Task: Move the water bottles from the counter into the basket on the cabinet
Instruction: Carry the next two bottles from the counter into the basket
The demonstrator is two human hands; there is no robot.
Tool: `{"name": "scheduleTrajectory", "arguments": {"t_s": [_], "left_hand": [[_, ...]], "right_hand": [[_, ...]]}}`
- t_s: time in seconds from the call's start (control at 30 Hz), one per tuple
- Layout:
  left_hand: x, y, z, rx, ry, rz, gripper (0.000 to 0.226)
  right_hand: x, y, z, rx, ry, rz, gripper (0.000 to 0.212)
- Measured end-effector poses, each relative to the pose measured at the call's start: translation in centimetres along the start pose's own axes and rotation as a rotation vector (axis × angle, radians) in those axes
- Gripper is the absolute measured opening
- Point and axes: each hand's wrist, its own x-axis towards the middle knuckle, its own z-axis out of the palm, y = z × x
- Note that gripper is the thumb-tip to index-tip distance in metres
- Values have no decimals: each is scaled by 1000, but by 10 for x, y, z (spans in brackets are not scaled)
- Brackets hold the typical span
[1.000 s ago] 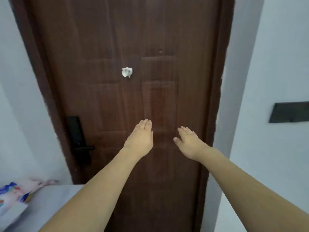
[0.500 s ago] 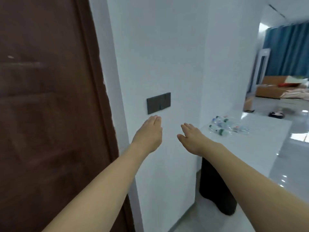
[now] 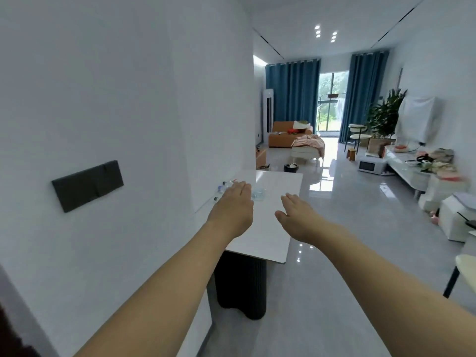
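**Ahead and left: bottles lie beyond your left hand**

On the white table (image 3: 278,228), against the wall side and towards its far half, lie the water bottles (image 3: 258,194). They rest on their sides; several caps show at the wall end, so their long axes appear to run roughly across the table, though your left hand covers much of the cluster and the count cannot be confirmed.

Your left hand (image 3: 231,210) is held out flat, fingers straight and together, grasping nothing. It sits in line with the bottles in this view; whether it touches any cannot be told. Your right hand (image 3: 296,217) is likewise released, palm down, held to the right of the cluster and apart from it.

Judgement: the left hand is the nearer one. A grasp across a bottle's body, not along it, looks the sounder approach. The basket and cabinet are not visible from this position.
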Motion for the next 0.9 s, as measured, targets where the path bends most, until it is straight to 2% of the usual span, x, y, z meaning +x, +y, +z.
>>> {"name": "scheduleTrajectory", "arguments": {"t_s": [0.53,0.9], "left_hand": [[140,44,61,-30,-60,23,52],[297,36,150,31,-65,86,52]], "right_hand": [[86,123,-22,32,-30,75,58],[226,221,-28,25,-11,99,58]]}}
